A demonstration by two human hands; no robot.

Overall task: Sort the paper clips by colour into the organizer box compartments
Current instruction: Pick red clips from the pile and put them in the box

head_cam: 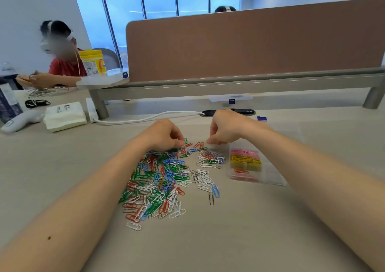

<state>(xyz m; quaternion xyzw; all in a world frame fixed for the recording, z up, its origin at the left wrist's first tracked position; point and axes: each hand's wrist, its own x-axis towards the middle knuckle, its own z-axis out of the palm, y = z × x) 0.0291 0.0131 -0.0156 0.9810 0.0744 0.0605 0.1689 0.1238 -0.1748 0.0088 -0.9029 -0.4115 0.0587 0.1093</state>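
– In the middle of the tabletop (250, 230) the paper clips (164, 178) lie in one tangled heap: green, blue, red, white and bare metal, all mixed.
– And the box?
– The clear organizer box (270, 176) sits just right of the heap, with pink clips (244, 153), yellow clips (245, 161) and a few red clips (241, 170) in separate compartments.
– What are the hands doing?
– The left hand (164, 135) has its fingers curled, tips down on the far edge of the heap. The right hand (227, 125) is curled too, fingertips drawn together above the tabletop between heap and box. I cannot tell whether either one actually holds a clip.
– So where might it slip?
– Hooked clips, I think. Lift one and a neighbour of another colour may ride along into the wrong compartment. The box walls are clear and hard to see, so a drop could land across a divider. A forearm dragging through could also scatter the heap.
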